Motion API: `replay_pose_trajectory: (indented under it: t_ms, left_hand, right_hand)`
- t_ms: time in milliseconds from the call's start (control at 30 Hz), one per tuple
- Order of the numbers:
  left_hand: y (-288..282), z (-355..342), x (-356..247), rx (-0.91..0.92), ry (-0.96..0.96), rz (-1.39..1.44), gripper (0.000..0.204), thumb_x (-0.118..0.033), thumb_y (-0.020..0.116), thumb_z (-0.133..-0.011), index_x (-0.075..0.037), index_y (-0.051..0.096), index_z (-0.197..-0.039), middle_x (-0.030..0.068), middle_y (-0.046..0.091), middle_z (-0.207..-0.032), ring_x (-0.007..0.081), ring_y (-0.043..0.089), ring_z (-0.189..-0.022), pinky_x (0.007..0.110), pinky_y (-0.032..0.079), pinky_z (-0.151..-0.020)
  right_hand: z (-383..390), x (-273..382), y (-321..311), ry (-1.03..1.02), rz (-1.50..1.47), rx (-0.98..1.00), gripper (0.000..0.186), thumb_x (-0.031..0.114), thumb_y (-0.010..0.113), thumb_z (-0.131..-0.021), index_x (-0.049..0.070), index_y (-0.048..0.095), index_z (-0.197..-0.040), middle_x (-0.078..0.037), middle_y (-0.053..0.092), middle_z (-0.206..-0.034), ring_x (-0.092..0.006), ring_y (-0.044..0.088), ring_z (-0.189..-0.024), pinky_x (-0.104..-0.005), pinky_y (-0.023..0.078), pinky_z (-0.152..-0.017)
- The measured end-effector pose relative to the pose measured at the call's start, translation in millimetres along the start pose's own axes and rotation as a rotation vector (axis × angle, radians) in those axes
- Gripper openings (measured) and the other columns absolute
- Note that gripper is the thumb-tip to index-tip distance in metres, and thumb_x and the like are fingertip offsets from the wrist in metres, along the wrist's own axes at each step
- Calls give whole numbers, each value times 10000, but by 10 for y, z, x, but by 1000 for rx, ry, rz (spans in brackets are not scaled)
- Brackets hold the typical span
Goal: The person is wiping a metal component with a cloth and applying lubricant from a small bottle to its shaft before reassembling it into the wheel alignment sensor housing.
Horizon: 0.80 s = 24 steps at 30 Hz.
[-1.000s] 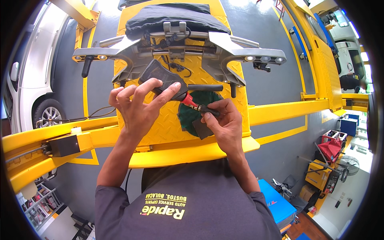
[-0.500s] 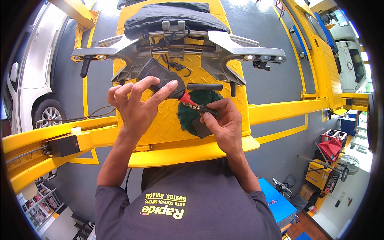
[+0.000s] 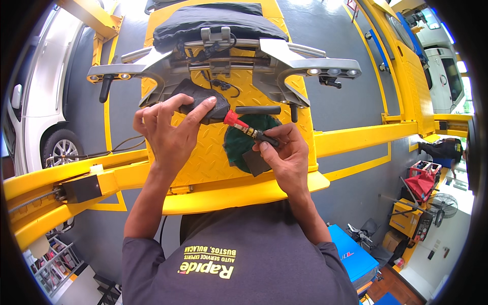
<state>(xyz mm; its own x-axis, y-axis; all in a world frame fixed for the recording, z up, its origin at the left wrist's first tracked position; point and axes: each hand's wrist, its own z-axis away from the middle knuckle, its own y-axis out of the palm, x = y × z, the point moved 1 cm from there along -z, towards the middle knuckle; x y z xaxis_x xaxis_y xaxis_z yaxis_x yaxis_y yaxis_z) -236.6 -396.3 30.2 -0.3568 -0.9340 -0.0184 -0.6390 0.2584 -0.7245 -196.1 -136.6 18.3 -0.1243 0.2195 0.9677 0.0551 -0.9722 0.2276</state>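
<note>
My left hand [image 3: 173, 119] is closed around a dark, wedge-shaped bottle [image 3: 204, 102] with a red nozzle [image 3: 231, 118] pointing right and toward me. My right hand [image 3: 287, 152] pinches a short black rod-like part [image 3: 265, 138] between thumb and fingers. Its banded metal end [image 3: 249, 131] meets or nearly meets the red nozzle; actual contact cannot be made out. Under both hands lies a green round cloth or pad [image 3: 236, 147], with a dark square piece [image 3: 255, 162] on its near edge. A black tube [image 3: 257, 110] rests just beyond the pad.
A silver metal frame [image 3: 277, 53] with two arms spans the yellow treadplate platform [image 3: 195, 168]. Dark fabric [image 3: 218, 23] is bundled behind it. Yellow lift arms [image 3: 366, 140] extend sideways. A white car [image 3: 46, 76] stands left; a person in dark clothing [image 3: 442, 148] is far right.
My left hand has drawn the bottle slightly left, and more of its red nozzle shows. My right hand has barely moved. A person has come into view at the far right.
</note>
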Motion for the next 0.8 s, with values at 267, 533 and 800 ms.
replay_pose_trajectory:
  t_ms: [267,533,800]
  left_hand:
    - [103,51,11,142,-205,354,449,-221,926,-841,-203,801,-1272,-12,710,-1089,187,660,-1055,469,350,-1132]
    - [305,163,-37,476,-412,617,413,-220,945,-839,-49,744,-1157,115,704,-1070,285,650,-1011,435,500,-959]
    - [341,175,59,563,-308,601,459,-263,928,-832,-91,704,-1194,91,712,-1078,298,671,-1043,484,427,-1121]
  right_hand:
    - [-7,44,-31,-3,-29,-38,240,-45,711,-995,-11,574,-1189,-107,702,-1093,-166,731,-1019,-307,590,-965]
    - [26,316,-43,-166,84,-73,273,-92,719,-969,-10,601,-1201,-106,702,-1111,-178,742,-1062,-305,597,-957]
    - [109,555,-31,-146,55,-76,282,-97,709,-975,-25,601,-1226,-118,703,-1111,-183,763,-1022,-288,612,-927]
